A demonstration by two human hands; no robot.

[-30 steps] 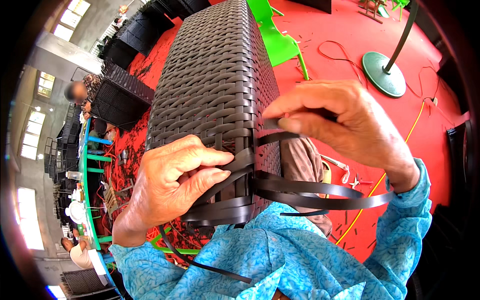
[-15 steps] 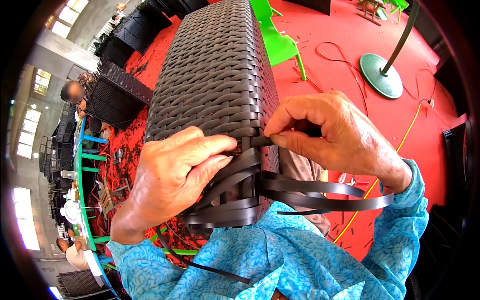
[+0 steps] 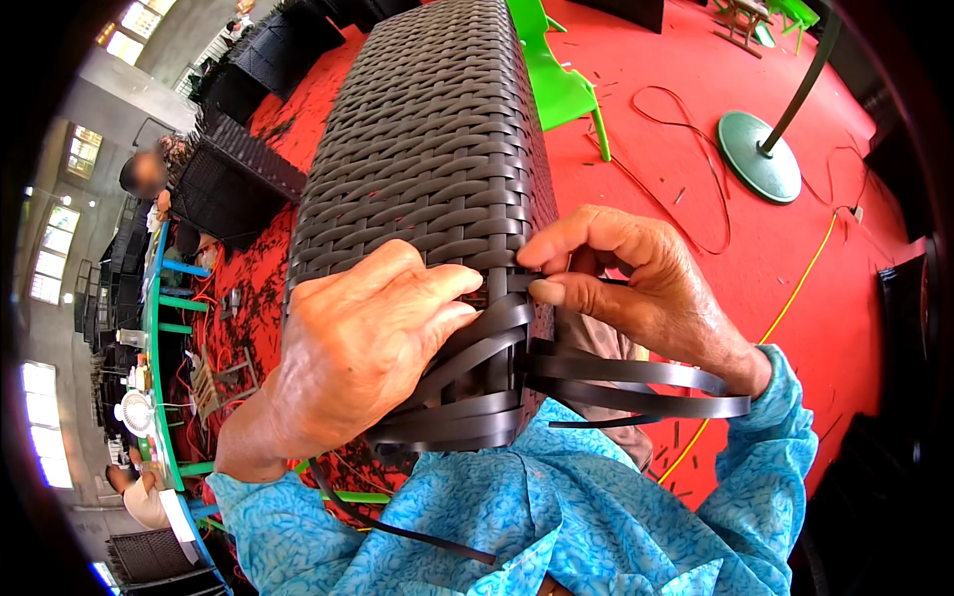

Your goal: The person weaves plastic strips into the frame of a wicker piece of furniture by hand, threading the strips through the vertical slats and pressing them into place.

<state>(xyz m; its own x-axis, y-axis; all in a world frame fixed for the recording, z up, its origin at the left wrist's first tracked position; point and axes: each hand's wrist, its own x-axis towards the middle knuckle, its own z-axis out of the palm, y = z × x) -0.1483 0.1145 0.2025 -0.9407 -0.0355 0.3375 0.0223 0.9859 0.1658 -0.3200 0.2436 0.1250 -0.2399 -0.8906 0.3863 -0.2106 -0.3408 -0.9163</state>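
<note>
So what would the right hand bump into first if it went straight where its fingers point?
Probably the edge of the dark weave: the right hand points left at it and is very close, though I can't tell if they touch. Just past that edge is the left hand.

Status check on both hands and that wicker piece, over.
Left hand over dark wicker piece, right hand at its right edge; grips unclear. Near end not closely woven. Loose black strips loop out below right hand.
</note>
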